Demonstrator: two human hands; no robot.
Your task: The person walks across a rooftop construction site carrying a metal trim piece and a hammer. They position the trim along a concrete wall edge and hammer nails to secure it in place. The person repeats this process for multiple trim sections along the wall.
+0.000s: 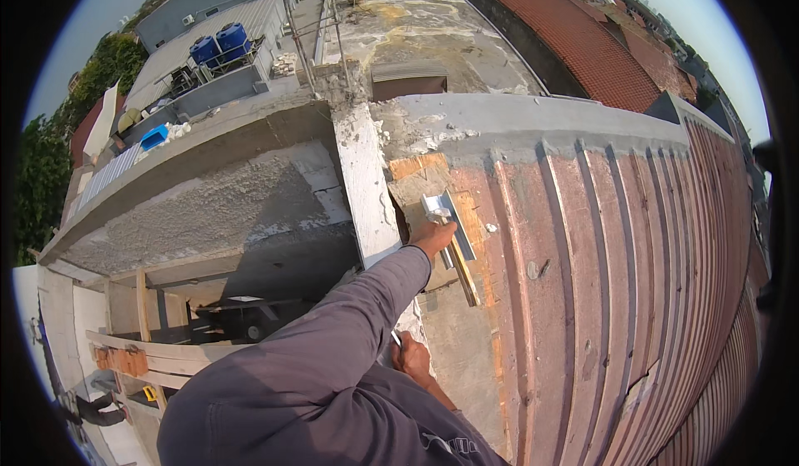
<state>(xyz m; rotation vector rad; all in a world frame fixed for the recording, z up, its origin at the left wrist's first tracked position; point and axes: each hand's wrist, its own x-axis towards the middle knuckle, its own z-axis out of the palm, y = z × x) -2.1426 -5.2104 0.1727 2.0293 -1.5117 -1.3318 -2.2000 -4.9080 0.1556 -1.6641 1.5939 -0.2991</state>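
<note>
My left hand [434, 238], at the end of a long grey sleeve, reaches forward over the roof edge. Its fingers are closed on a short silver metal channel [459, 231], with a crumpled whitish bit by the fingertips. Beneath lies a narrow wooden strip [467, 283] on the grey cement patch [454, 341]. Closer to my body, my right hand [413, 358] is closed around a thin, pale, stick-like thing [395, 338]; its kind is not clear. That hand is beside the white wall top [366, 183].
Ribbed reddish roofing [574, 299] spreads to the right, with a grey cement band [541, 121] behind it. On the left is a drop into an opening with wooden boards [175, 362]; a person's dark-clothed limb [100, 412] shows there. Blue tanks [233, 40] stand farther off.
</note>
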